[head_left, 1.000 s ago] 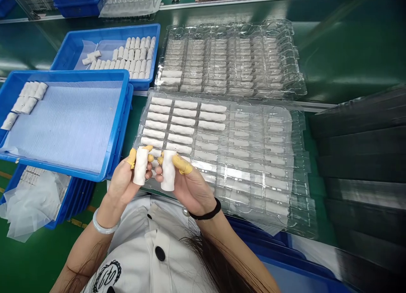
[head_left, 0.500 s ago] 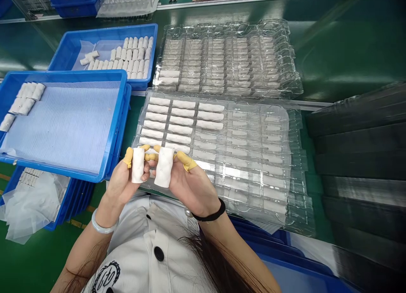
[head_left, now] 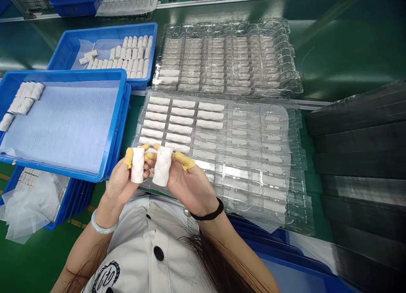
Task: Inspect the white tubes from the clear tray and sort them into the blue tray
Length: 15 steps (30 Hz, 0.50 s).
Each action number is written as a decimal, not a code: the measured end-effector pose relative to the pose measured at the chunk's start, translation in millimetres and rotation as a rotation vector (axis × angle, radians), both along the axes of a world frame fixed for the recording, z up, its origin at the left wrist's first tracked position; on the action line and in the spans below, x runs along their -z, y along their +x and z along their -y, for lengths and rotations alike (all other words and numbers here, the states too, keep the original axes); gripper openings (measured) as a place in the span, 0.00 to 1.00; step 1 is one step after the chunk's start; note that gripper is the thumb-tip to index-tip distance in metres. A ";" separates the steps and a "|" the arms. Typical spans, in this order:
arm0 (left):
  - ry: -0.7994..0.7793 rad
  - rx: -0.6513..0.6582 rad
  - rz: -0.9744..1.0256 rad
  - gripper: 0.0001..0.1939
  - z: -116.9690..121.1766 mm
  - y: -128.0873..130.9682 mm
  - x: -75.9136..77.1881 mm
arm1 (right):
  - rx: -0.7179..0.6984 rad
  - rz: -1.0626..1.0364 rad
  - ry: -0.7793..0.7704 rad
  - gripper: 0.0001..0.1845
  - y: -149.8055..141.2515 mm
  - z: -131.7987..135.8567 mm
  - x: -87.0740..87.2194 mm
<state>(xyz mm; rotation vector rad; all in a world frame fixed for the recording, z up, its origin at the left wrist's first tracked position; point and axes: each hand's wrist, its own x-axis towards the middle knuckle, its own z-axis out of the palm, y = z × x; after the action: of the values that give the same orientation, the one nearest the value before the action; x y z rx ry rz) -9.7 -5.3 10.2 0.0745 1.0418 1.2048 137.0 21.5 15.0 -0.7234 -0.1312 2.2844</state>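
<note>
My left hand (head_left: pixel 122 178) grips a white, bumpy cylindrical piece (head_left: pixel 137 166) upright between thumb and fingers. Beside it, my right hand (head_left: pixel 192 185) holds a second white cylinder (head_left: pixel 163 167) of the same kind, slightly tilted. Yellow finger cots cover some fingertips of both hands, and the two pieces stand a small gap apart. Just beyond my hands lies a clear plastic tray (head_left: pixel 242 157) with slots; its left columns hold rows of like white pieces (head_left: pixel 180 120). What the pieces are for cannot be made out.
On the left, a blue bin (head_left: pixel 116 128) with a few white pieces sits on other bins. Behind it, another blue bin (head_left: pixel 154 51) holds many more. Stacked clear trays (head_left: pixel 222 60) lie at the back; a dark stack (head_left: pixel 361 157) stands on the right.
Both hands stay in nearly the same place. The piece in my right hand has turned a little and shifted slightly left.
</note>
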 end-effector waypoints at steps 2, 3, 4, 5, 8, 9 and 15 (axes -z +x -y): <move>-0.009 -0.009 0.016 0.24 -0.8 0.7 -1.1 | 0.018 0.015 -0.012 0.18 -0.4 -0.2 2.4; -0.008 -0.015 0.029 0.24 -1.1 0.9 -1.3 | 0.023 0.016 -0.011 0.18 -0.6 -0.1 4.3; -0.004 -0.019 0.046 0.24 -1.2 1.1 -1.2 | 0.027 0.013 -0.006 0.17 -0.7 0.1 6.4; 0.003 -0.019 0.061 0.24 -1.2 1.1 -0.8 | 0.028 0.008 0.005 0.16 -0.5 0.4 8.5; 0.015 -0.003 0.058 0.23 -0.1 0.9 1.5 | 0.028 0.005 0.049 0.13 1.2 2.0 13.8; 0.013 0.006 0.038 0.22 0.5 0.8 2.4 | 0.022 0.013 0.062 0.12 2.1 2.7 14.8; 0.047 0.071 -0.007 0.20 1.9 0.4 4.6 | 0.000 0.080 0.113 0.15 3.3 5.4 16.4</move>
<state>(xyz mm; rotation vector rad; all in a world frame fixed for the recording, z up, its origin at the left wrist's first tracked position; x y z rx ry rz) -9.4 -7.2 5.6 0.1511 1.0085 1.1660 140.2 16.1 -1.4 -0.7560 -0.2957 2.2287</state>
